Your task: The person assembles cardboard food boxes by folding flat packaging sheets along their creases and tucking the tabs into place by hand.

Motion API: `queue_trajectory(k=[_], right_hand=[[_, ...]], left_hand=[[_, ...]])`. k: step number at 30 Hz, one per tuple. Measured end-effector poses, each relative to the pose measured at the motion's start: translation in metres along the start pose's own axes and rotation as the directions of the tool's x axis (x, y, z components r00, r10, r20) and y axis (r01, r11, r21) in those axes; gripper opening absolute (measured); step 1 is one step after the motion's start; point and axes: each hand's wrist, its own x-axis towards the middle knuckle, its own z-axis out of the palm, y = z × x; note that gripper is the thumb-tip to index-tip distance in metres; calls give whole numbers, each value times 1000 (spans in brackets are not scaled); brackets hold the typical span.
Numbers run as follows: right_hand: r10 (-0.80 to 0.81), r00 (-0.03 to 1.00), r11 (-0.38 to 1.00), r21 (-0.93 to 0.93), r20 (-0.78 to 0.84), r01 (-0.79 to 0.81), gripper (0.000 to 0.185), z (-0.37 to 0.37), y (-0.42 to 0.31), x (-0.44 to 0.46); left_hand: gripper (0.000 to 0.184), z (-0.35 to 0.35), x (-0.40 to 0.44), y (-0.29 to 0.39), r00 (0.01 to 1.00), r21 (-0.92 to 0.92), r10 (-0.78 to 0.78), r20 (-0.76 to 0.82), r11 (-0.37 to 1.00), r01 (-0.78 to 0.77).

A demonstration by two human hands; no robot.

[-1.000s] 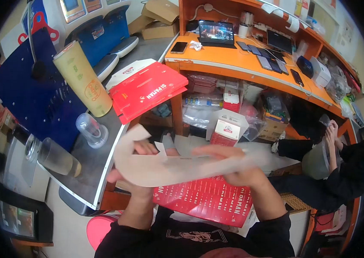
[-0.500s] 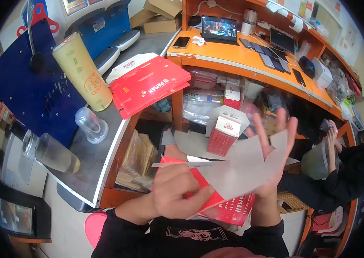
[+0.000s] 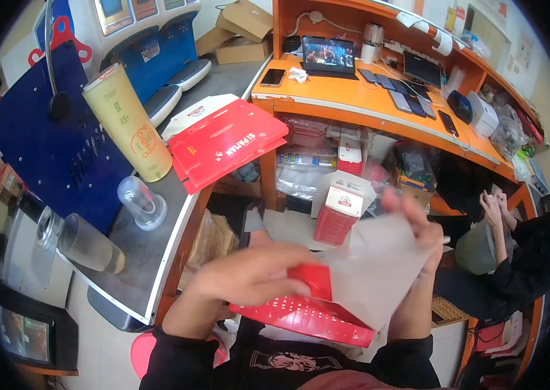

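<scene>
Toward the left edge of the orange desk [image 3: 327, 91], phone [image 3: 273, 78] and tablet [image 3: 329, 54]; by the edge of the grey counter [image 3: 148, 261], clear dome [image 3: 141, 203].

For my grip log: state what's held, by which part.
The right hand holds a carton by its pale panel's edge; the left hand is at the red flap, grip unclear.
</scene>
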Motion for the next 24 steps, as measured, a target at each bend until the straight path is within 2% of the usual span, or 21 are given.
queue_trajectory(k=[1,2,4,6,7,8,9,10,12,13,15,16,17,19,20,21,24], right_hand=[[-41,986,990,-140,-159,19,56,10,1,2],[-82,946,961,-276,-314,-9,70,21,3,5],[-286,921,733,-679,-263,33,71,19,2,1],[-330,904,683,-730,-270,31,73,30,-19,-19],[-349,875,743,-668,-335,41,71,45,-26,-31],[-325,845,832,-552,-425,42,71,29,-33,-55],[-390,918,801,-519,-73,299,68,25,-37,-73],[-363,931,687,-687,-45,235,69,25,-45,-85],[-281,960,366,-925,-8,99,72,32,-63,-102],[-308,950,389,-918,-45,83,64,30,-65,-106],[-95,981,329,-925,168,190,53,22,-84,-114],[16,963,314,-916,269,250,47,21,-91,-114],[43,965,338,-913,260,231,33,24,-92,-117],[140,947,147,-952,290,270,31,35,-98,-108],[189,935,48,-954,300,296,30,38,-101,-102],[201,926,12,-946,320,325,33,37,-102,-96],[79,969,-7,-972,234,235,32,29,-102,-104]], left_hand=[[34,5,9,7,992,-85,118,36,990,-114],[31,11,15,14,991,-129,129,20,984,-125],[26,27,25,23,989,-216,147,-11,965,-146],[23,50,40,19,984,-225,158,-77,959,-172],[22,60,48,15,980,-232,163,-110,955,-185],[21,69,55,12,991,-258,110,-77,958,-127],[21,78,60,9,998,-285,57,-40,956,-66],[20,86,65,5,1000,-309,4,0,951,-4],[22,106,71,-2,996,-506,-65,58,858,85],[23,115,72,-7,992,-593,-90,93,795,128],[24,132,74,-21,979,-601,-99,176,777,187],[25,138,73,-26,971,-599,-104,215,771,215],[24,144,72,-30,962,-619,-131,240,742,255],[22,153,67,-31,939,-656,-184,292,676,336],[22,158,63,-30,954,-694,-169,248,656,297],[23,163,57,-29,967,-728,-153,202,638,253],[25,168,50,-33,992,-758,-82,92,640,123]])
